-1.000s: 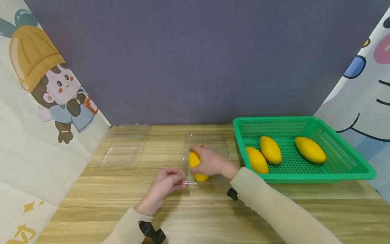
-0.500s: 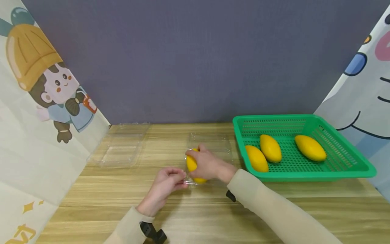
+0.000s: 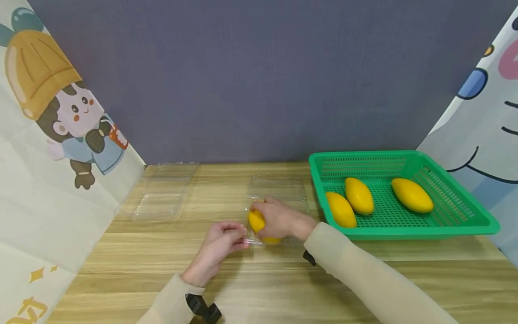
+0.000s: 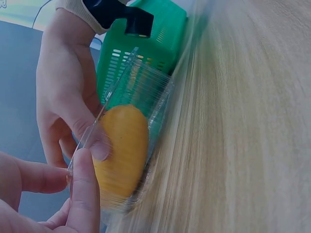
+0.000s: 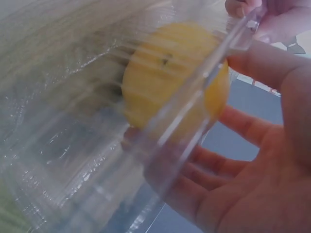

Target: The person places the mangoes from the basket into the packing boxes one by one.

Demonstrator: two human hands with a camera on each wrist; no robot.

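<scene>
A yellow mango [image 3: 256, 221] lies tilted in a clear plastic clamshell box [image 3: 279, 185] on the table. My right hand [image 3: 277, 219] grips the mango from above, its fingers reaching over the box wall; the hand hides much of the fruit. Between thumb and finger, my left hand [image 3: 220, 243] pinches the rim at the box's near left corner. Through the clear wall in the left wrist view, the mango [image 4: 127, 145] shows low in the box with the right thumb on it. The right wrist view shows the mango's end [image 5: 167, 90] behind the plastic, fingers curled around it.
A green basket [image 3: 404, 233] with three mangoes, one of them at its far right [image 3: 412, 195], stands right of the box. Another clear plastic box [image 3: 159, 204] lies at the back left. A dark panel [image 3: 259, 81] rises behind the wooden table [image 3: 133, 256].
The right hand and the mango have shifted slightly within the box, the mango's near end swinging a little to the right. The left hand keeps its pinch on the rim.
</scene>
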